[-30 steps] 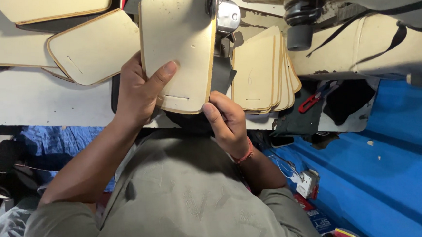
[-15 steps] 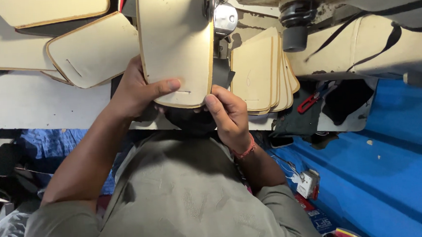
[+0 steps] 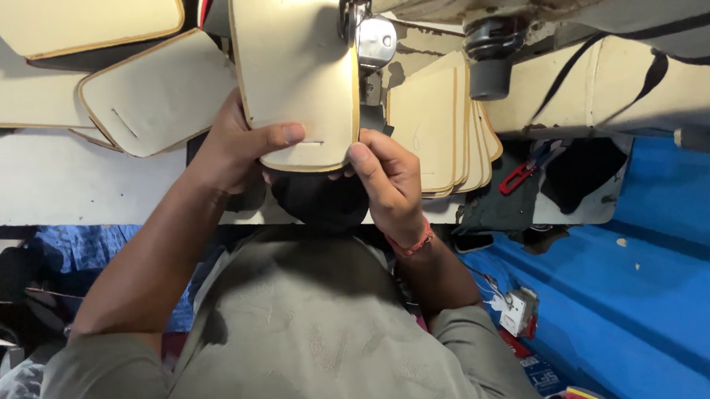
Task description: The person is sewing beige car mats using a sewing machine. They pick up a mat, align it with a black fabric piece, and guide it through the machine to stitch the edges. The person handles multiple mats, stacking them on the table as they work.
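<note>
White worktable point(image 3: 58, 185) and blue floor point(image 3: 664, 287) filled the view, with the person sitting close to a sewing machine point(image 3: 523, 0). On the machine bed lay the cream panel point(image 3: 294, 72), a flat piece with rounded corners and a tan stitched edge, its near end toward the person. It seemed thin, light and a little stiff, bending but not folding, so a pinch at the edge looked like the good place to hold it. The left hand point(image 3: 241, 145) was closed on the near left corner, thumb lying on top. The right hand point(image 3: 387, 181) was closed on the near right corner, thumb on top also, beside the metal presser part point(image 3: 376, 40). Under the panel a dark piece point(image 3: 318, 202) hung toward the body. To the right stood a stack of similar panels point(image 3: 441, 128), close to the right hand, and red scissors point(image 3: 519, 176) beyond them. More finished panels point(image 3: 159, 92) lay to the left. The machine head crowded the far end of the panel.
</note>
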